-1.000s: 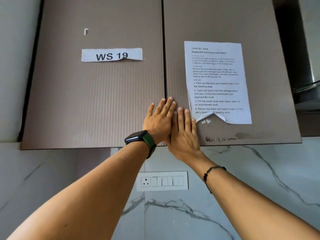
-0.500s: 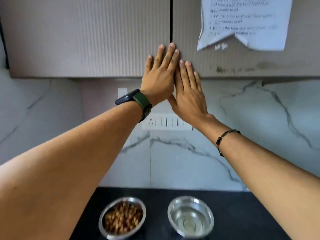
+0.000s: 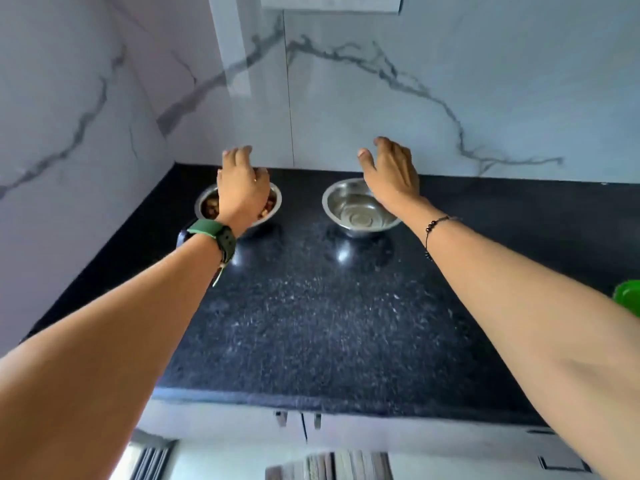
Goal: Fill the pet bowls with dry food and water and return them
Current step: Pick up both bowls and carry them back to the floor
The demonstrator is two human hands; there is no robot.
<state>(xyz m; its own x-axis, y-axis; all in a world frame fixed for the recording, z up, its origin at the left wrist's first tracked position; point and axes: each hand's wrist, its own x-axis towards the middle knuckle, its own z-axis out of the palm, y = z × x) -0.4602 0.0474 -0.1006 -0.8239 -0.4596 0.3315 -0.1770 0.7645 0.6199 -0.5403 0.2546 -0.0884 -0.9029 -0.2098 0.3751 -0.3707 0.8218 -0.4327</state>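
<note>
Two steel bowls stand side by side at the back of a black stone counter [image 3: 311, 306]. The left bowl [image 3: 207, 206] holds brown dry food and is mostly covered by my left hand [image 3: 242, 188], which hovers over it with loosely bent fingers and holds nothing. The right bowl [image 3: 353, 209] holds clear water. My right hand [image 3: 391, 174] hangs above its right rim, fingers relaxed and spread, holding nothing. I cannot tell whether either hand touches its bowl.
A marble wall rises behind and to the left of the counter, with a white switch plate [image 3: 332, 1] at the top edge. A green object [image 3: 628, 299] peeks in at the right edge. Cabinet handles [image 3: 299, 419] sit below the counter's front edge.
My hands left the upper cabinet doors, moved apart and came down over the two bowls. The view tilted down from the cabinets to the counter.
</note>
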